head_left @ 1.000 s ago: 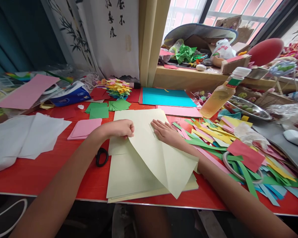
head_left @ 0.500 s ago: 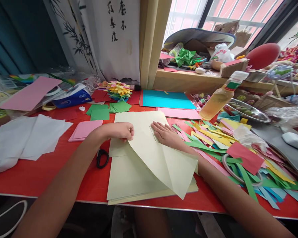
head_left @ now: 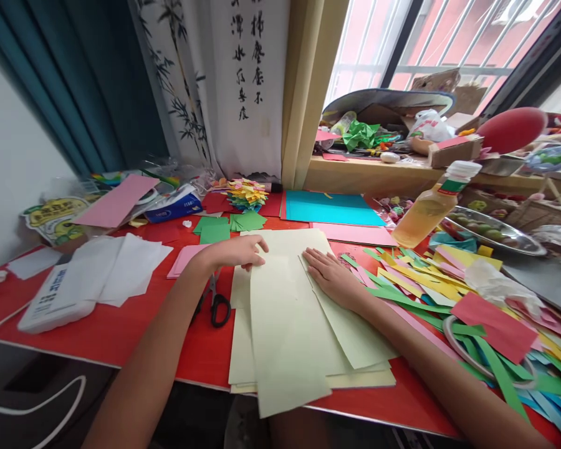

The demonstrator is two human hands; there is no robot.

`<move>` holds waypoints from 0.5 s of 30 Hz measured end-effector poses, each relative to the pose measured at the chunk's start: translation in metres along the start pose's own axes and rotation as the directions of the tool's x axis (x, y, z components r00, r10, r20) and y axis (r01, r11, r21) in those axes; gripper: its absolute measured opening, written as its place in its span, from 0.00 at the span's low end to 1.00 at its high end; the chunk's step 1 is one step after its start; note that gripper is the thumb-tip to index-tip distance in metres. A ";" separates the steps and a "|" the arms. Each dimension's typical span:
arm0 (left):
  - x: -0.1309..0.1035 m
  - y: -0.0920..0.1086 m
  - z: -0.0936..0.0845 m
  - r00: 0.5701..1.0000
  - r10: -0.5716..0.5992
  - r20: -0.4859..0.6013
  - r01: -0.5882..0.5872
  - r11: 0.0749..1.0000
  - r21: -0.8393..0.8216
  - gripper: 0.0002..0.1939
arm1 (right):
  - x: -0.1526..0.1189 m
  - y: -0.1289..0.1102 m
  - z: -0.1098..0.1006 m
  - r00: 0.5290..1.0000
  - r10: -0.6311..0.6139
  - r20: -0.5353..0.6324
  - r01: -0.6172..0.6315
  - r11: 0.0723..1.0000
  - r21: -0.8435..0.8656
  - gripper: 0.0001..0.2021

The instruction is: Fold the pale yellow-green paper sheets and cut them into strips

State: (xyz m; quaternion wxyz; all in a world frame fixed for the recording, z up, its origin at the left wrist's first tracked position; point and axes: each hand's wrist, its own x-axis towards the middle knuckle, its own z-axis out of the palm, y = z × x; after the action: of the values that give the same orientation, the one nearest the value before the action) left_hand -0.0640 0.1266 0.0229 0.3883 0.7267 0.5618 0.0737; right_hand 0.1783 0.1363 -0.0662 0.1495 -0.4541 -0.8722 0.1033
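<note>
While resting R hand (head_left: 334, 279) flat, open on pale paper (head_left: 355, 333) atop stack (head_left: 242, 355), w/ L hand (head_left: 238, 252) half-curled by narrow sheet's (head_left: 287, 330) top corner (can't tell if gripping), might crease sheet if tugged unevenly

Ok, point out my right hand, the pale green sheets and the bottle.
Right hand (head_left: 331, 278): head view, back of the hand.
Pale green sheets (head_left: 287, 330): head view, nearest sheet's middle.
Bottle (head_left: 423, 215): head view, amber-coloured body.

The left hand (head_left: 237, 252) is over the pale papers (head_left: 287, 337), the right hand (head_left: 333, 278) flat on them, scissors (head_left: 221, 310) left of them.
</note>
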 end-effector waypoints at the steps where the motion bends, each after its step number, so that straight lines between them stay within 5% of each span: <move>1: 0.001 -0.001 -0.001 0.998 0.031 -0.059 -0.034 0.999 -0.043 0.18 | 0.000 -0.001 -0.002 0.999 0.026 -0.030 -0.024 0.997 0.072 0.24; 4: 0.004 -0.004 -0.002 0.967 0.060 -0.248 -0.089 0.990 -0.109 0.13 | -0.002 -0.003 -0.012 0.980 0.171 -0.099 -0.116 0.904 0.412 0.24; 7: 0.006 -0.002 -0.005 0.936 0.087 -0.340 -0.140 0.981 -0.137 0.11 | -0.002 -0.002 -0.023 0.969 0.242 -0.051 -0.124 0.656 0.744 0.25; 10: 0.005 0.002 -0.005 0.904 0.167 -0.393 -0.277 0.930 -0.242 0.09 | -0.001 -0.003 -0.032 0.977 0.190 0.094 -0.173 0.459 0.872 0.29; 15: 0.012 0.013 0.016 0.878 0.229 -0.420 -0.457 0.661 -0.595 0.08 | -0.007 -0.028 -0.043 0.975 -0.015 0.220 -0.204 0.316 0.926 0.28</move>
State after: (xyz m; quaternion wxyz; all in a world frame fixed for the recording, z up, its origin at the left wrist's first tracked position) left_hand -0.0413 0.1286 0.0166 0.5117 0.6066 0.3993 0.4591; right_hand 0.1759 0.1163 -0.0178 0.2962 -0.3203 -0.6301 0.6423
